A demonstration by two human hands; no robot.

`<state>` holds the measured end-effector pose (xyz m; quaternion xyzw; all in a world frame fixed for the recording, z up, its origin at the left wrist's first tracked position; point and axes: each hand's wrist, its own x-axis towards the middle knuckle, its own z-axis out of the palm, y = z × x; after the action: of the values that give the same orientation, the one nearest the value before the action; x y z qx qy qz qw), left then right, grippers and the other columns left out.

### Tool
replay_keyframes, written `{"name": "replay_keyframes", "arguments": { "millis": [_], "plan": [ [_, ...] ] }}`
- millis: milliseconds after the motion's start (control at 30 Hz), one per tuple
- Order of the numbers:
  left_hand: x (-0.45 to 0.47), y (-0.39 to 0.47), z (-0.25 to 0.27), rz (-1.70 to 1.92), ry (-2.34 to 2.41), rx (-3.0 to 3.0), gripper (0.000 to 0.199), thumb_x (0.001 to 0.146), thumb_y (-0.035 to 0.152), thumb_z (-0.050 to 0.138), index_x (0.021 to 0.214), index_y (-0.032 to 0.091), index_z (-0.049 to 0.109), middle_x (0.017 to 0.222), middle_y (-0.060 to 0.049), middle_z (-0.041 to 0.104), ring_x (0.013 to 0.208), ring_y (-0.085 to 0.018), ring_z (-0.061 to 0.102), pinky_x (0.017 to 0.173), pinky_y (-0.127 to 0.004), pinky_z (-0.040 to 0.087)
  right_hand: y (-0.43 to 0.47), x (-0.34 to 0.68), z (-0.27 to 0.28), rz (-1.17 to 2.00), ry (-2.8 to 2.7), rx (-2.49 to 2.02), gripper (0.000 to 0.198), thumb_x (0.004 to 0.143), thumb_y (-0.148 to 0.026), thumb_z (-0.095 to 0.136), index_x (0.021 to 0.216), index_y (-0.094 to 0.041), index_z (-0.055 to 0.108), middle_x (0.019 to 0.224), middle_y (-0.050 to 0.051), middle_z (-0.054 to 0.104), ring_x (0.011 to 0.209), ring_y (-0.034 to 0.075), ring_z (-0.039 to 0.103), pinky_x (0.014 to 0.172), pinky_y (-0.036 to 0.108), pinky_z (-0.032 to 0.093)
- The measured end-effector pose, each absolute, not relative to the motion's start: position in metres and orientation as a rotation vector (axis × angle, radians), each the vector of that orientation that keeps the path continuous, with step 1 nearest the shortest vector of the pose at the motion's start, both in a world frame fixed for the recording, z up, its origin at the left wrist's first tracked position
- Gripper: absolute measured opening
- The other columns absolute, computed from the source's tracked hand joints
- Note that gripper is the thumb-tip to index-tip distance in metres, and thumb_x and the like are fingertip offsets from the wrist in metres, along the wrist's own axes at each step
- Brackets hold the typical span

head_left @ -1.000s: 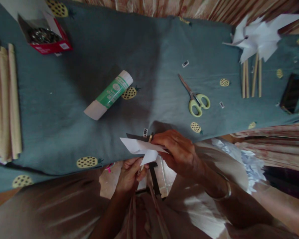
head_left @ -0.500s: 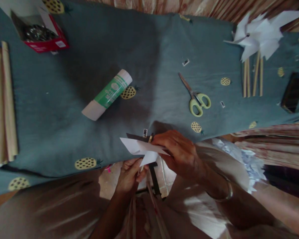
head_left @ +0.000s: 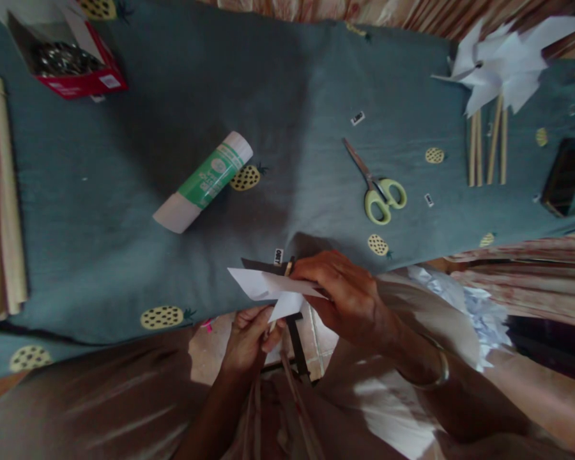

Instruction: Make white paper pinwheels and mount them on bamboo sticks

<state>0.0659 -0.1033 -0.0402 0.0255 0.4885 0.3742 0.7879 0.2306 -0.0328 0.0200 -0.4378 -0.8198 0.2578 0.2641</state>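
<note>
A white paper pinwheel (head_left: 268, 283) with folded blades is between my two hands at the table's near edge. Behind it runs a thin wooden stick (head_left: 289, 266), its upper end showing above the paper. My left hand (head_left: 252, 335) is closed round the lower part of that stick. Against the right side of the pinwheel, my right hand (head_left: 338, 291) is closed, its thumb and fingers gripping by the paper; the fingertips are partly hidden. Beyond my hands lie scissors (head_left: 377, 195) with light green handles and a large white-and-green glue stick (head_left: 206, 182).
A red box (head_left: 84, 80) of small metal pieces stands at the back left. Thick wooden sticks (head_left: 7, 191) lie at the left edge. Finished-looking white pinwheels (head_left: 503, 67) on sticks rest at the right, near a dark phone-like object (head_left: 565, 177). Pineapple-print cloth (head_left: 311, 160) covers the table.
My hands and the pinwheel hold nearly the same pose. The view has shifted slightly, so the things at the left sit a little further left.
</note>
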Motion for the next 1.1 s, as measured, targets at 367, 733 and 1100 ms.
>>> {"name": "replay_keyframes", "arguments": {
  "millis": [367, 733, 1100],
  "plan": [
    [0.0648, -0.1041, -0.0408, 0.779, 1.044, 0.071, 0.045, 0.065, 0.053, 0.085, 0.052, 0.016, 0.064, 0.035, 0.006, 0.037, 0.033, -0.004, 0.029, 0.04, -0.02, 0.018, -0.0326, 0.2298, 0.0202, 0.777, -2.16, -1.232, 0.007, 0.096, -0.017, 0.056, 0.099, -0.016, 0.062, 0.089, 0.006, 0.075, 0.08, 0.018, 0.067, 0.073, 0.031, 0.053],
    [0.0706, -0.1043, -0.0436, 0.883, 1.061, 0.016, 0.023, 0.059, 0.036, 0.089, 0.063, 0.017, 0.076, 0.039, 0.005, 0.049, 0.034, -0.002, 0.031, 0.04, -0.017, 0.021, -0.0368, 0.233, 0.0212, 0.74, -2.183, -1.174, 0.01, 0.096, -0.015, 0.055, 0.103, -0.015, 0.062, 0.093, 0.009, 0.076, 0.083, 0.02, 0.069, 0.076, 0.035, 0.056],
    [0.0719, -0.1017, -0.043, 0.887, 1.079, 0.015, 0.015, 0.055, 0.026, 0.087, 0.063, 0.018, 0.078, 0.042, 0.003, 0.055, 0.035, -0.002, 0.032, 0.042, -0.019, 0.024, -0.0382, 0.2338, 0.0202, 0.631, -2.207, -1.157, 0.009, 0.092, -0.013, 0.062, 0.102, -0.013, 0.061, 0.092, 0.01, 0.075, 0.082, 0.021, 0.07, 0.074, 0.035, 0.056]
  ]
}}
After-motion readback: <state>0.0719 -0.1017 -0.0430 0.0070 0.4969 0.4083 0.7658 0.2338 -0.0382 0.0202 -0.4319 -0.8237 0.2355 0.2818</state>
